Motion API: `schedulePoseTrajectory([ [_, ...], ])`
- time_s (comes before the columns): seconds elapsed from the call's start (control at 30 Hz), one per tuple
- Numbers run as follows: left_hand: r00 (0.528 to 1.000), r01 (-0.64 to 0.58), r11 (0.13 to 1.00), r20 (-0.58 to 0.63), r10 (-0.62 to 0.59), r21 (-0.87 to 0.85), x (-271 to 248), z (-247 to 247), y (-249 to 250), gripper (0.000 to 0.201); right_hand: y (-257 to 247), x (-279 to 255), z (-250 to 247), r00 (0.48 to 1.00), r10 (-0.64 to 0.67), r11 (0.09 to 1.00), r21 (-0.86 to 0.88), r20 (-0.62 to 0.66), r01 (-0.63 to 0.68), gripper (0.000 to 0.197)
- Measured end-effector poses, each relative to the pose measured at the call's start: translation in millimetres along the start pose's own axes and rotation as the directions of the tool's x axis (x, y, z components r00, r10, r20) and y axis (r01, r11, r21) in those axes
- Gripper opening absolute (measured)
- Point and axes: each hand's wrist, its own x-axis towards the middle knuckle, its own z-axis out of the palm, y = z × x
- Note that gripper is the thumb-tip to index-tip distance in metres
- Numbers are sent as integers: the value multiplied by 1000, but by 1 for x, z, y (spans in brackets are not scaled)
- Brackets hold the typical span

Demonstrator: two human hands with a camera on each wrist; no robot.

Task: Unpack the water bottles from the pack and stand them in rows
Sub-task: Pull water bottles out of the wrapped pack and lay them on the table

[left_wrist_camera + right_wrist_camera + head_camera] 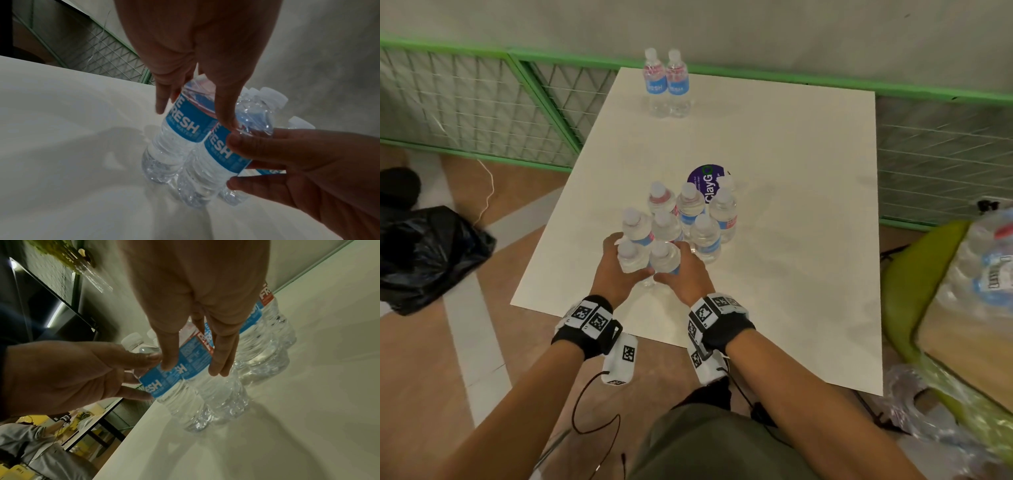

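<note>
A: Hands?
B: Left hand [616, 265] curled round the near-left bottle [629, 256]; right hand [686, 270] curled round the near-right bottle [665, 257] — the two bottles touching, upright, bases on the table [808, 240].
A: The rest?
B: A loose cluster [688, 216] stood just behind them, upright (caps white, labels blue). A pair [667, 82] stood side by side at the far edge, well apart from the cluster.
A: The pack?
B: To the right, off the table — a wrapped pack [983, 267] on a green seat [904, 284].
</note>
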Motion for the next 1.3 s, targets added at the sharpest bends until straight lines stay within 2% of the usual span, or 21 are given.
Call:
schedulePoseTrajectory([
  [0.1, 1000, 29, 999, 5, -29, -27, -9, 3, 6, 103, 6, 4, 7, 999, -42, 997, -68, 31, 44, 78],
  [0.2, 984, 176, 978, -54, -171, 113, -17, 1, -5, 93, 10, -9, -4, 997, -13, 997, -77, 80, 19, 92],
  [0.27, 940, 316, 860, -8, -342, 401, -23, 0, -12, 77, 14, -27, -20, 984, 54, 988, -153, 171, -28, 84],
  [0.3, 910, 314, 756, 46, -412, 574, -27, 2, -11, 68, 20, -37, -30, 972, 95, 976, -213, 215, -48, 76],
  [0.37, 865, 138, 605, 202, -460, 784, -35, 20, -6, 54, 34, -62, -62, 940, 172, 961, -259, 296, -94, 56],
  [0.4, 843, 12, 578, 303, -445, 816, -39, 32, 0, 46, 48, -75, -80, 924, 203, 962, -241, 323, -127, 46],
  [0.47, 777, -199, 632, 514, -365, 749, -50, 64, 14, 29, 82, -104, -125, 909, 269, 959, -172, 319, -224, 29],
  [0.53, 689, -294, 758, 679, -254, 582, -61, 101, 33, 20, 118, -138, -178, 911, 352, 936, -56, 215, -348, 12],
  [0.57, 659, -334, 790, 727, -194, 513, -66, 121, 44, 17, 134, -155, -204, 908, 395, 916, 10, 139, -401, 4],
  [0.63, 610, -433, 788, 786, -101, 438, -76, 164, 69, 9, 166, -185, -261, 862, 502, 864, 70, -64, -498, 3],
  [0.7, 558, -530, 759, 830, -23, 377, -87, 210, 98, 7, 195, -203, -314, 770, 554, 826, 92, -317, -556, 16],
  [0.73, 528, -573, 743, 849, 12, 345, -94, 231, 112, 7, 200, -208, -339, 692, 571, 809, 161, -442, -565, 28],
  [0.77, 498, -610, 728, 866, 47, 312, -102, 252, 126, 7, 203, -212, -359, 627, 574, 790, 156, -527, -592, 38],
  [0.8, 475, -639, 715, 877, 77, 283, -110, 270, 139, 7, 195, -220, -375, 600, 555, 780, 109, -577, -616, 44],
  [0.83, 455, -661, 704, 885, 101, 259, -118, 286, 150, 7, 185, -230, -386, 609, 523, 742, -33, -597, -669, 45],
  [0.9, 435, -681, 698, 889, 143, 221, -133, 311, 170, 14, 179, -243, -402, 701, 395, 682, -322, -594, -657, 51],
  [0.97, 436, -685, 700, 883, 172, 202, -144, 327, 184, 19, 178, -251, -407, 742, 364, 633, -435, -563, -640, 60],
  [1.0, 438, -686, 701, 880, 182, 196, -148, 333, 189, 19, 180, -252, -407, 748, 352, 621, -457, -563, -637, 60],
  [1.17, 439, -676, 717, 874, 208, 169, -156, 344, 193, 15, 186, -258, -411, 775, 360, 573, -532, -519, -623, 28],
  [1.23, 436, -686, 708, 875, 212, 170, -158, 347, 193, 14, 200, -263, -408, 775, 390, 581, -520, -497, -626, 30],
  [1.3, 439, -687, 707, 871, 222, 166, -160, 351, 193, 15, 215, -261, -408, 756, 420, 665, -396, -503, -633, 39],
])
